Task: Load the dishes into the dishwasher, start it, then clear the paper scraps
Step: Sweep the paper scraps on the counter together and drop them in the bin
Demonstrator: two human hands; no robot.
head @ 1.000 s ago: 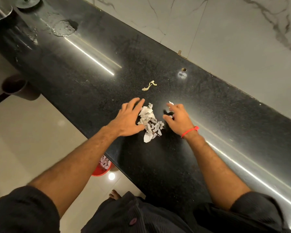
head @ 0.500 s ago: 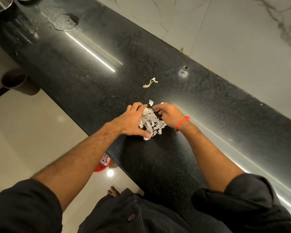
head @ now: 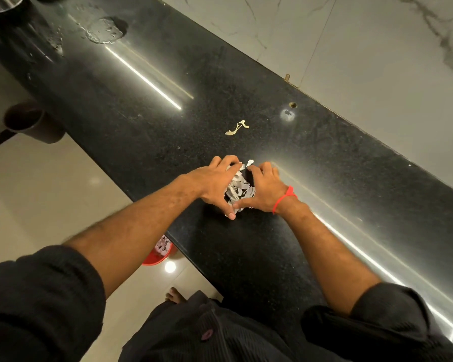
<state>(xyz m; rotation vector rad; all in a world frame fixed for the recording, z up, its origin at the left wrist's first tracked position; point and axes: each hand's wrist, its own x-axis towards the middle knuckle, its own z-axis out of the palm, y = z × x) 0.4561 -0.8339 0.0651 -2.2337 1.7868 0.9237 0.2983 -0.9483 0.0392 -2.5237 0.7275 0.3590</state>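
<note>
A small heap of white paper scraps (head: 239,188) lies on the black stone counter (head: 147,121). My left hand (head: 215,182) cups the heap from the left, fingers curled over its far edge and thumb at its near edge. My right hand (head: 266,190), with a red thread on the wrist, cups it from the right, its thumb meeting the left thumb. One loose scrap (head: 249,162) sticks out beyond the fingertips. A yellowish scrap (head: 236,128) lies apart, farther back on the counter.
On the floor under the counter edge stands a red bin (head: 159,256) holding paper scraps. A water puddle (head: 104,31) spreads at the counter's far left. A brown cup-like object (head: 29,121) sits below the counter's left edge. A marble wall runs behind.
Both hands have closed in from either side, squeezing the spread scraps into a tight heap between them; the right hand slid left across the counter.
</note>
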